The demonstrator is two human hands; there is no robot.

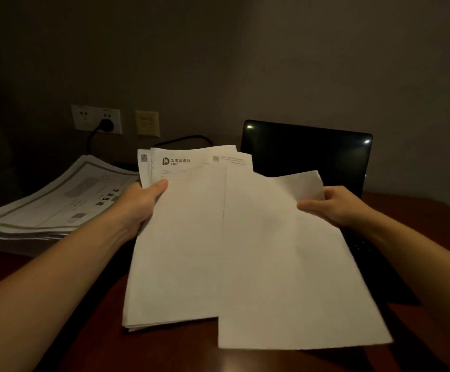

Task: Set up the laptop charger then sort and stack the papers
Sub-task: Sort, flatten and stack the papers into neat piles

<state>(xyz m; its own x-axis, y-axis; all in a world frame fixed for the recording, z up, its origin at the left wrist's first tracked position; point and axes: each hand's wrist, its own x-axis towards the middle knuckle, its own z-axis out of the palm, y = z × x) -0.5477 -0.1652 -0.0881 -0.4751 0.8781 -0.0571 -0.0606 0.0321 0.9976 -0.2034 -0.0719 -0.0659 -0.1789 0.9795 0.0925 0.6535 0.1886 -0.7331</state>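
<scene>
My left hand (140, 202) grips a sheaf of white papers (181, 237) by its left edge, thumb on top; the top sheet has a printed logo. My right hand (334, 205) pinches the right edge of a single blank sheet (293, 264) that overlaps the sheaf. Both are held above the desk, in front of an open black laptop (307, 154) with a dark screen. A black plug (107, 124) sits in the wall socket, and its cable (183, 139) runs behind the papers.
A stack of bordered printed papers (49, 202) lies on the dark wooden desk (57, 331) at the left. A second wall plate (147, 123) is beside the sockets. The laptop's keyboard is partly hidden under the held sheets.
</scene>
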